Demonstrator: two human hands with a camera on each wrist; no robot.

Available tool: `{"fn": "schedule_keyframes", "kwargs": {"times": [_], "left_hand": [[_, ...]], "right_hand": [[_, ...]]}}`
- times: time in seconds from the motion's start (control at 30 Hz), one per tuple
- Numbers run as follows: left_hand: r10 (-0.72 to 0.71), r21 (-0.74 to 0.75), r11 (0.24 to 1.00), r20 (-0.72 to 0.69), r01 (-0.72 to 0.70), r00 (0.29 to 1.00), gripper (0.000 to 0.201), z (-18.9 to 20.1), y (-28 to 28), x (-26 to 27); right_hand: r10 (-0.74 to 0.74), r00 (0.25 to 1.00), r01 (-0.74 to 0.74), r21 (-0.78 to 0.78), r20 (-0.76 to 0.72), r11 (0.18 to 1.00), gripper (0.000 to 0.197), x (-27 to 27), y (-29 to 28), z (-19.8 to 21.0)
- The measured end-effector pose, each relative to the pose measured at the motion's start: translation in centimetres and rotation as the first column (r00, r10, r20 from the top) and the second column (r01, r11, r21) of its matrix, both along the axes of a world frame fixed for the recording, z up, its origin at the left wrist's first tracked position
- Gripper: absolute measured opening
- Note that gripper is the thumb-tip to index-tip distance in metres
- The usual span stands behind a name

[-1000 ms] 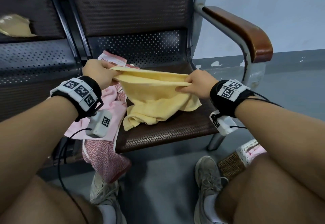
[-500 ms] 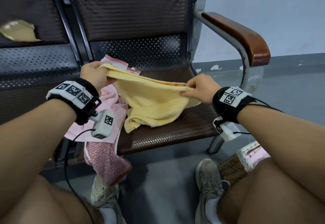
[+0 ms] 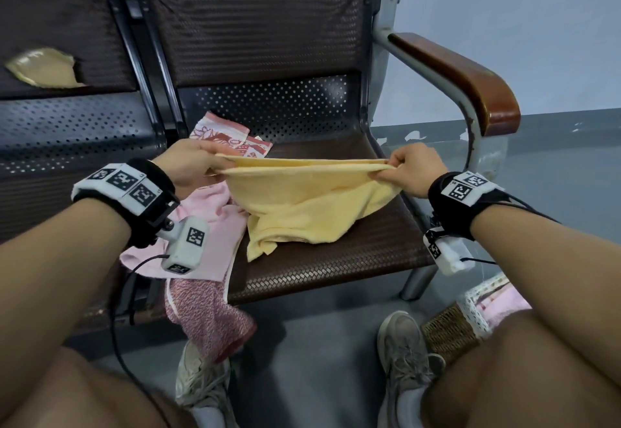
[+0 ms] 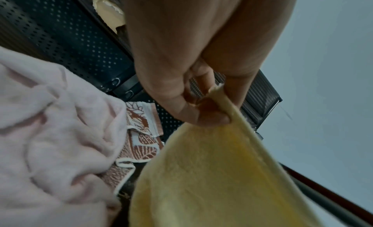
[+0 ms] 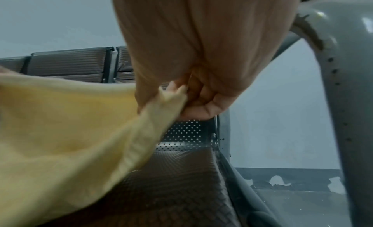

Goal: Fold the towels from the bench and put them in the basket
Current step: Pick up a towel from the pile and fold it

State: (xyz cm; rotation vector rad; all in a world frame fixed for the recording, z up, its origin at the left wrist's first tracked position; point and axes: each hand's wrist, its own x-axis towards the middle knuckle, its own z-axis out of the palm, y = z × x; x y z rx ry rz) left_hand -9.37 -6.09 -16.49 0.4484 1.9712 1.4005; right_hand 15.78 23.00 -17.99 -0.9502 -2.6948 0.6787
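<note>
A yellow towel (image 3: 312,202) is stretched between both hands above the brown bench seat (image 3: 336,259); its lower part bunches on the seat. My left hand (image 3: 193,165) pinches the towel's left corner (image 4: 218,103). My right hand (image 3: 408,174) pinches the right corner (image 5: 173,95). A pale pink towel (image 3: 215,226) lies under my left wrist, with a red-and-white patterned towel (image 3: 232,140) behind it. A speckled red cloth (image 3: 208,316) hangs off the seat's front edge. The wicker basket (image 3: 450,330) stands on the floor at lower right, with pink cloth (image 3: 504,303) in it.
A wooden armrest (image 3: 463,81) on a grey metal frame bounds the seat on the right. The neighbouring seat's backrest has a tear (image 3: 43,68) showing foam. My two shoes (image 3: 403,360) stand on the grey floor below the bench.
Both hands have drawn apart, pulling the yellow towel's top edge taut and level. The right hand has moved right, towards the armrest frame.
</note>
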Motion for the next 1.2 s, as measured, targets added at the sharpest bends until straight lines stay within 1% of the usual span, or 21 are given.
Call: {"fn": "schedule_keyframes", "kwargs": {"times": [0.1, 0.17, 0.2, 0.27, 0.3, 0.33, 0.4, 0.47, 0.5, 0.57, 0.6, 0.67, 0.7, 0.77, 0.8, 0.87, 0.97, 1.0, 1.07, 1.13, 1.2], "left_hand": [[-0.002, -0.085, 0.996, -0.077, -0.005, 0.997, 0.026, -0.8, -0.8, -0.1], [-0.006, -0.128, 0.992, -0.196, -0.019, 0.981, 0.041, -1.1, -1.2, 0.1], [-0.031, -0.158, 0.987, -0.261, -0.011, 0.965, 0.045, -1.1, -1.3, 0.3], [-0.068, -0.185, 0.983, -0.363, 0.0, 0.929, 0.038, -1.0, -1.2, 0.5], [-0.06, -0.162, 0.987, -0.378, -0.002, 0.924, 0.031, -0.9, -1.2, 0.7], [-0.045, -0.117, 0.993, -0.381, 0.0, 0.923, 0.03, -0.7, -1.1, 0.9], [-0.059, -0.05, 0.998, -0.405, 0.043, 0.912, 0.045, -0.4, -0.9, 1.2], [-0.076, -0.044, 0.997, -0.472, 0.062, 0.878, 0.055, -0.1, -0.9, 1.3], [-0.068, -0.045, 0.998, -0.515, 0.052, 0.855, 0.051, 0.2, -0.9, 1.3], [-0.03, -0.01, 1.0, -0.569, 0.029, 0.822, 0.032, 0.9, -1.1, 1.3], [-0.006, 0.037, 0.999, -0.556, 0.032, 0.831, 0.029, 1.5, -1.2, 1.3], [0.033, 0.161, 0.986, -0.447, 0.044, 0.894, 0.041, 2.8, -1.2, 1.4], [0.03, 0.221, 0.973, -0.389, 0.062, 0.921, 0.045, 3.5, -1.2, 1.5], [-0.016, 0.299, 0.948, -0.296, 0.109, 0.955, 0.041, 4.9, -1.2, 1.5], [-0.04, 0.312, 0.942, -0.256, 0.122, 0.966, 0.039, 5.5, -1.3, 1.3], [-0.052, 0.291, 0.949, -0.23, 0.12, 0.972, 0.047, 6.6, -1.6, 0.8], [0.066, 0.271, 0.963, -0.255, 0.005, 0.965, 0.065, 7.7, -1.8, 0.2], [0.103, 0.291, 0.956, -0.243, -0.029, 0.964, 0.062, 8.0, -1.8, 0.0], [0.178, 0.335, 0.937, -0.219, -0.097, 0.96, 0.04, 8.7, -1.6, -0.1], [0.264, 0.345, 0.921, -0.208, -0.182, 0.942, 0.022, 9.4, -1.3, -0.3], [0.314, 0.346, 0.91, -0.215, -0.228, 0.925, 0.026, 10.2, -0.7, -0.3]], "right_hand": [[-0.002, 0.998, -0.003, -0.065, -0.067, 0.998, 0.041, -0.1, 0.0, 0.1], [0.026, 0.996, -0.033, -0.087, -0.085, 0.996, 0.042, -0.3, -0.1, 0.3], [0.05, 0.994, -0.058, -0.082, -0.094, 0.995, 0.038, -0.4, -0.2, 0.4], [0.101, 0.99, -0.107, -0.055, -0.104, 0.993, 0.023, -0.8, -0.4, 1.1], [0.127, 0.987, -0.132, -0.047, -0.102, 0.99, 0.023, -0.9, -0.4, 1.6], [0.149, 0.984, -0.155, -0.052, -0.101, 0.987, 0.025, -1.1, -0.3, 2.0], [0.144, 0.985, -0.153, -0.104, -0.093, 0.983, 0.023, -1.4, -0.2, 2.8], [0.122, 0.987, -0.138, -0.16, -0.105, 0.977, 0.026, -1.4, -0.1, 3.2], [0.11, 0.987, -0.131, -0.186, -0.118, 0.974, 0.025, -1.4, 0.0, 3.2], [0.089, 0.976, -0.147, -0.304, -0.197, 0.941, 0.022, -1.3, -0.2, 3.4], [0.059, 0.964, -0.163, -0.399, -0.26, 0.902, 0.021, -1.3, -0.4, 3.5], [-0.033, 0.934, -0.183, -0.557, -0.356, 0.81, 0.019, -1.3, -0.7, 4.3], [-0.064, 0.923, -0.183, -0.58, -0.38, 0.794, 0.018, -1.3, -0.9, 4.8], [-0.105, 0.907, -0.172, -0.587, -0.407, 0.791, 0.022, -1.5, -1.1, 6.0], [-0.123, 0.904, -0.166, -0.601, -0.41, 0.782, 0.027, -1.4, -1.1, 6.8], [-0.15, 0.902, -0.161, -0.638, -0.405, 0.753, 0.038, -1.4, -0.8, 8.5], [-0.162, 0.909, -0.154, -0.671, -0.383, 0.726, 0.054, -1.2, -0.5, 11.3], [-0.164, 0.91, -0.154, -0.68, -0.38, 0.717, 0.059, -1.1, -0.4, 12.1], [-0.148, 0.907, -0.183, -0.687, -0.393, 0.703, 0.06, -0.9, -0.2, 13.6], [-0.112, 0.904, -0.23, -0.69, -0.412, 0.687, 0.045, -0.8, -0.4, 14.9], [-0.106, 0.894, -0.269, -0.711, -0.436, 0.65, 0.03, -0.6, -0.9, 15.9]]}}
